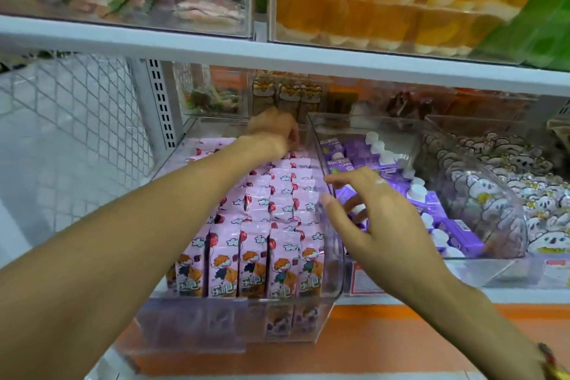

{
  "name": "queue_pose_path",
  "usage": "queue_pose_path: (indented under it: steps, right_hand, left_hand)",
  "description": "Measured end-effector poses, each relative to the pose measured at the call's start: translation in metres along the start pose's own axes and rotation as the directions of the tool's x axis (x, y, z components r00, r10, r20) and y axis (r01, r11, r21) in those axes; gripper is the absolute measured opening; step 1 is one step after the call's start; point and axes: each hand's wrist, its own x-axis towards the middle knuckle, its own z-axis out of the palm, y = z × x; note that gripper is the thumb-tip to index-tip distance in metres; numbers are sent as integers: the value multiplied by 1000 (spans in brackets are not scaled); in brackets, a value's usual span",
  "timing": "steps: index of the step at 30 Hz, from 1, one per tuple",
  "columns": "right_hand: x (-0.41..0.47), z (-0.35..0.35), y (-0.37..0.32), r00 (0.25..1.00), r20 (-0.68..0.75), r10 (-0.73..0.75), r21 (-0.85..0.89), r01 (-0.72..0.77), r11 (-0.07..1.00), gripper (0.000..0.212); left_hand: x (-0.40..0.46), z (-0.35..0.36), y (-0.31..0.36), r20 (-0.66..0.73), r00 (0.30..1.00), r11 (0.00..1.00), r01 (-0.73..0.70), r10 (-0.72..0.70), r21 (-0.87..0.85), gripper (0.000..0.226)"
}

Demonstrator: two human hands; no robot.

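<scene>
Nearest my feed: a red-and-gold bracelet (550,362) on the right wrist, bottom-right corner. The left forearm enters from bottom-left. Both arms reach fwd into the lower shelf bay.

Task item: pink foil snack packets w/ cartoon print (253,268), standing upright in tight rows inside a clear plastic bin (216,318). The bin sits on the orange-faced shelf (385,327), front wall toward me.

Left hand (271,129): at the rear rows of the packets, back of hand up, fingers bent down toward them. Tips are hidden, so I cannot tell whether they pinch a packet.

Right hand (385,219): above the bin's right wall, fingers (339,179) spread apart, lightly bent, holding nothing.

Adjacent, right: a second clear bin (314,120) w/ purple cartons, white caps (364,157). Further right: koala-print wrapped sweets (509,194). Overhead: a white shelf board (277,49) carrying blurred orange jelly cups (370,9).
</scene>
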Motion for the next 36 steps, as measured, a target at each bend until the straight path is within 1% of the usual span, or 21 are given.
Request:
queue_pose_path:
  steps: [2, 3, 4, 5, 7, 8, 9, 11, 14, 15, 17, 19, 22, 24, 26, 27, 29, 31, 33, 35, 36]
  right_hand:
    - [0, 0, 0, 1000, -4, 11, 12, -11, 1000, 36]
    - [0, 1, 0, 1000, -5, 15, 23, -15, 1000, 36]
    - [0, 1, 0, 1000, -5, 19, 40, -19, 999, 36]
    - [0, 1, 0, 1000, -5, 23, 60, -23, 998, 36]
    - [2, 0, -1, 999, -1, 36, 99, -35, 994, 35]
    - [3, 0, -2, 999, -3, 48, 121, -47, 992, 33]
    - [4, -1, -3, 998, -12, 61, 144, -59, 988, 31]
    - [7, -4, -6, 995, -53, 84, 190, -72, 979, 28]
    - [11, -9, -15, 985, -143, 94, 273, -52, 961, 21]
    - [12, -11, -19, 984, -154, 91, 301, -41, 953, 22]
    - [13, -14, -29, 994, -84, 75, 368, -39, 929, 30]
    - [12, -16, -40, 996, 76, 42, 456, -72, 887, 37]
    - [10, -19, -54, 966, 259, 3, 538, -147, 830, 38]
    - [9, -22, -61, 950, 311, -34, 576, -160, 801, 30]
    - [9, -23, -64, 949, 308, -66, 612, -145, 778, 24]
    - [9, -22, -64, 959, 281, -39, 637, -156, 755, 22]
    - [9, -17, -64, 970, 213, 114, 733, -236, 639, 23]
    - [8, -13, -64, 949, 184, 257, 810, -295, 508, 30]
    - [8, -10, -65, 938, 162, 305, 829, -297, 473, 34]
    - [7, -9, -66, 938, 144, 314, 838, -285, 466, 36]
    - [7, -9, -67, 939, 142, 313, 843, -280, 458, 36]
  left_hand:
    - [0, -2, 1, -54, 998, 995, 7, -13, -103, 13]
    - [-1, -3, 1, -103, 994, 970, 14, -40, -244, 10]
    - [-2, -8, 3, -141, 985, 904, 26, -95, -427, 8]
    - [-5, -15, 6, -145, 976, 787, 41, -164, -615, 9]
    - [-13, -29, 9, -119, 948, 469, 35, -295, -883, 8]
    - [-19, -34, 9, -114, 926, 354, 22, -360, -935, 11]
    - [-26, -40, 8, -110, 899, 279, 14, -424, -960, 16]
    - [-46, -50, 1, -97, 859, 156, -20, -503, -988, 12]
    - [-94, -64, -7, -3, 875, -17, -13, -483, -1000, 13]
    - [-112, -68, -7, 34, 889, -42, 17, -456, -999, 15]
    - [-147, -71, -5, 70, 922, -24, 66, -382, -998, 18]
    - [-176, -72, 1, 71, 949, -21, 68, -306, -997, 20]
    - [-198, -69, 11, 52, 957, -79, 31, -287, -996, 23]
    - [-203, -67, 14, 35, 956, -93, 8, -291, -996, 23]
    - [-207, -65, 14, -16, 955, -80, -41, -296, -996, 24]
    - [-209, -61, 14, -56, 950, -47, -74, -308, -996, 24]
    - [-213, -53, 13, -152, 939, 100, -127, -307, -987, 20]
    - [-214, -47, 15, -230, 950, 259, -172, -211, -950, 21]
    - [-213, -43, 17, -257, 959, 355, -201, -117, -913, 33]
    - [-211, -42, 18, -294, 952, 453, -224, -88, -863, 41]
    - [-209, -42, 18, -316, 945, 472, -239, -89, -848, 42]
